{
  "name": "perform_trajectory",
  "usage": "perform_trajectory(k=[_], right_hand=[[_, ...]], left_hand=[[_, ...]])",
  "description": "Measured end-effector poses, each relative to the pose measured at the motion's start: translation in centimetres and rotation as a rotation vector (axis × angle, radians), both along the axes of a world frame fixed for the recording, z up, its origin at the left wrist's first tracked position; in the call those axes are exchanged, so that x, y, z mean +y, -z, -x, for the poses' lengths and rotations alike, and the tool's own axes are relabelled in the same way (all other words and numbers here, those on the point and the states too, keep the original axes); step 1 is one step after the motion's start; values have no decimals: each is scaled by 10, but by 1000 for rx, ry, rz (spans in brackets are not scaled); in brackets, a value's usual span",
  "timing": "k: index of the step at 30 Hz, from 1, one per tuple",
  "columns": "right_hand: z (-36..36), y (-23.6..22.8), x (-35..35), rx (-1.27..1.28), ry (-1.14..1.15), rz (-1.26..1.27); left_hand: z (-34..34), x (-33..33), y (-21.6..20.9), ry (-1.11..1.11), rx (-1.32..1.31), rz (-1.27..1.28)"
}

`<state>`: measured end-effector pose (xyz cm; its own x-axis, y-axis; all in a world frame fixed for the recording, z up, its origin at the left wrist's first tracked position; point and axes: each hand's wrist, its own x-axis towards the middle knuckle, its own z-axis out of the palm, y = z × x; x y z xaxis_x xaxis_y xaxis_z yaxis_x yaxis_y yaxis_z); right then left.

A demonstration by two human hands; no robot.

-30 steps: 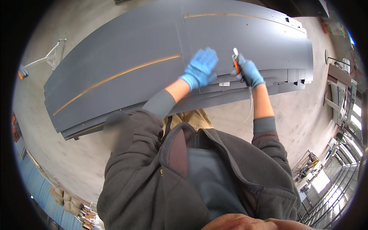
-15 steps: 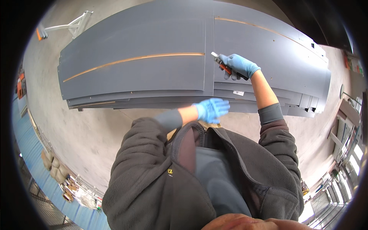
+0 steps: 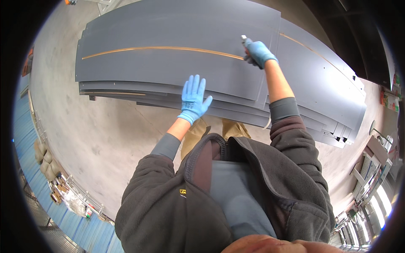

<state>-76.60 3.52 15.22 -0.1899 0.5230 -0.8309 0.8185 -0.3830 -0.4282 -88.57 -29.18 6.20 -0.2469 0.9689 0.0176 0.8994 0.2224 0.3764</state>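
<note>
panels (image 3: 219,71) stacked in front, sacks (image 3: 49,162) left

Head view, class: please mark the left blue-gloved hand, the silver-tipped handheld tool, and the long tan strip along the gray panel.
Left blue-gloved hand (image 3: 193,98): head view, back of the glove.
Silver-tipped handheld tool (image 3: 244,38): head view, the silver tip.
Long tan strip (image 3: 163,47): head view, mid-length.

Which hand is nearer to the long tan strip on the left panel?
Right. The right hand is at the right end of the strip; the left hand is on its near side, visibly apart.
</note>
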Motion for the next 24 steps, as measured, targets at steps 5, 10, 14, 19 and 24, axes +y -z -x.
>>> perform_trajectory(k=[5,10,14,19,24], right_hand=[[137,5,-130,80,-564,139],[102,8,-200,-11,-522,118],[1,-12,-189,-272,339,-48],[43,4,-217,-82,-60,212],[119,12,-190,9,313,-27]], left_hand=[[104,-42,25,-189,-11,-52],[213,-105,29,-395,51,-3],[249,-92,12,-294,113,20],[202,-24,-3,234,-149,30],[216,-8,12,468,1,60]])
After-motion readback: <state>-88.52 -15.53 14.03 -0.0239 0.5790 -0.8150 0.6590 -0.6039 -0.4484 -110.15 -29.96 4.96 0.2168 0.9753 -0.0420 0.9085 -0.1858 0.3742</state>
